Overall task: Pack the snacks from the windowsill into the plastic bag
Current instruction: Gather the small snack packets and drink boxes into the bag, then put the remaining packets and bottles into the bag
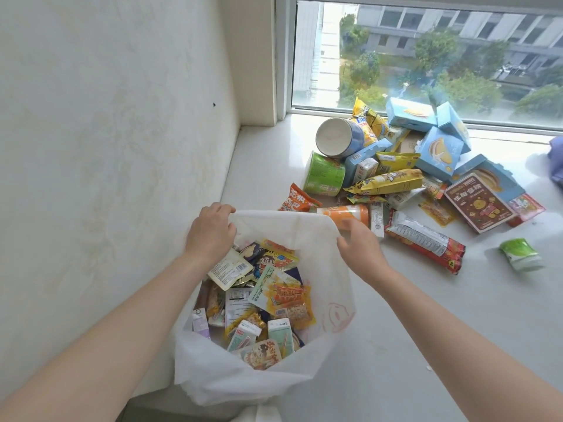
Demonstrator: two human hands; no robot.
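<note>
A white plastic bag [259, 382] stands open at the near edge of the windowsill [396, 315], with several snack packets and small cartons inside. My left hand [210, 231] grips the bag's far left rim. My right hand [359, 243] pinches the far right rim. Just beyond the bag lies a pile of snacks [396, 172]: an orange bottle [342, 213], an orange packet [300, 202], a green cup [324, 175], a blue-and-white tub [336, 137], yellow bags and light blue boxes [438, 152]. A red-ended biscuit sleeve [423, 239] lies to the right of my right hand.
A white wall [106, 147] runs along the left of the sill. The window [426, 56] closes off the back. A brown box [479, 202] lies on the right of the pile. A small green-and-white cup [522, 254] lies apart at the right. Purple cloth [557, 159] shows at the right edge.
</note>
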